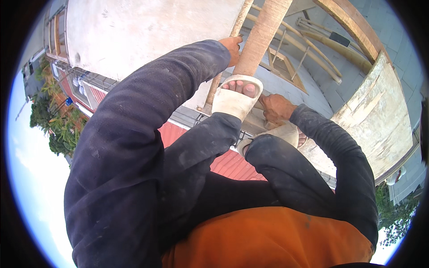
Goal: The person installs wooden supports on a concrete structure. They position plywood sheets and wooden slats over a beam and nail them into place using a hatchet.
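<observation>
My left hand (232, 49) reaches forward to the edge of a large whitish panel (152, 35). Its fingers are closed around the thin wooden strip (241, 18) that runs along that edge. Beside it, a wider wooden plank (262, 38) stretches away from under my left slipper (232, 102), which is beige and open-toed. My right hand (278, 108) is low between my two feet, its fingers curled inward. Whatever it may be gripping is hidden by the hand itself and the slipper. My right slipper (286, 133) rests just below that hand.
Beneath the framing, a light block floor (313, 96) shows far below, with long poles (308, 42) lying across. A worn plywood sheet (375, 120) and a curved-looking timber (353, 27) stand at the right. Red corrugated sheeting (237, 166) lies below my feet. Trees (49, 120) show left.
</observation>
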Motion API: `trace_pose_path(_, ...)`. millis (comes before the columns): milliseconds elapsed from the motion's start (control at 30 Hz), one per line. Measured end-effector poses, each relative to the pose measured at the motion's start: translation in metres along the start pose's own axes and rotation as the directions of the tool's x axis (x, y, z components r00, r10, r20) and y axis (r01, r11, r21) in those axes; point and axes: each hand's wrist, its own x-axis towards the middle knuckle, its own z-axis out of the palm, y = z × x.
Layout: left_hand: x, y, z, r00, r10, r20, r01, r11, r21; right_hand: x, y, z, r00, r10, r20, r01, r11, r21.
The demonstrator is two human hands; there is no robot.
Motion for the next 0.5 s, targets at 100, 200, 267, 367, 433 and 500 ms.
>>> trace_pose_path(100, -0.003, -0.012, -0.002, 1.000, -0.030, 0.004, 0.030, 0.999, 0.035, -0.005, 0.046, -0.002, 0.972, 0.079, -0.223, -0.074, 0.997, 0.029)
trace_pose_path(200, 0.000, 0.009, -0.006, 1.000, 0.006, 0.007, -0.006, 1.000, 0.014, 0.008, 0.085, 0.002, 0.881, 0.316, -0.351, -0.288, 0.949, 0.131)
trace_pose_path(267, 0.001, -0.004, -0.009, 1.000, -0.018, 0.014, 0.018, 0.999, 0.045, 0.025, 0.120, -0.013, 0.787, 0.479, -0.390, -0.419, 0.878, 0.231)
trace_pose_path(367, 0.003, -0.002, -0.011, 0.999, 0.004, 0.041, -0.005, 0.999, 0.038, 0.036, 0.132, -0.001, 0.684, 0.674, -0.280, -0.529, 0.722, 0.446)
trace_pose_path(433, 0.006, -0.007, -0.012, 0.999, 0.001, 0.050, -0.004, 0.998, 0.058, 0.042, 0.107, 0.020, 0.765, 0.585, -0.269, -0.480, 0.797, 0.366)
trace_pose_path(500, 0.003, 0.001, -0.006, 0.997, -0.008, 0.071, 0.004, 0.999, 0.054, 0.019, 0.022, 0.010, 0.991, 0.076, -0.108, -0.074, 0.997, 0.027)
